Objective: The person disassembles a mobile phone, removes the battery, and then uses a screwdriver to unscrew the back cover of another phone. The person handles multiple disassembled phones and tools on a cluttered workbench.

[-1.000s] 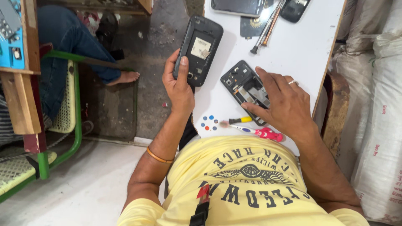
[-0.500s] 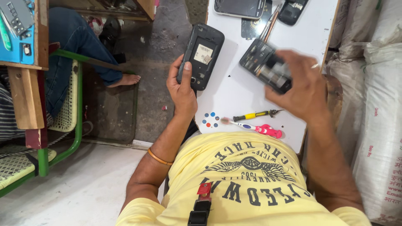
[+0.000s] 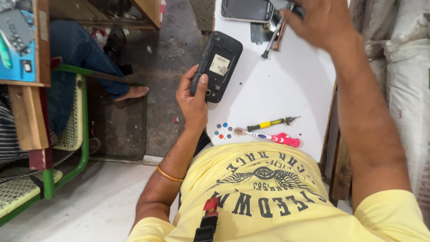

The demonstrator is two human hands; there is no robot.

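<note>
Held the opened black phone (image 3: pixel 217 66) clamped in the left hand (image 3: pixel 193 99), long axis toward twelve o'clock at the white table (image 3: pixel 286 89) edge; reached the right hand (image 3: pixel 323 22) to one o'clock over tools, grip unclear.

The opened phone (image 3: pixel 216 66) is showing black with a small pale label in its middle, and the tabletop (image 3: pixel 286 89) under it is showing plain white. The screwdriver (image 3: pixel 272 122) is showing a yellow handle banded with black, and the brush (image 3: pixel 268 136) beside it is showing a bright pink handle. A small cluster of dots (image 3: pixel 223 131) is showing blue, red and white. The chair frame (image 3: pixel 84 130) is showing green around a pale yellow mesh.
</note>
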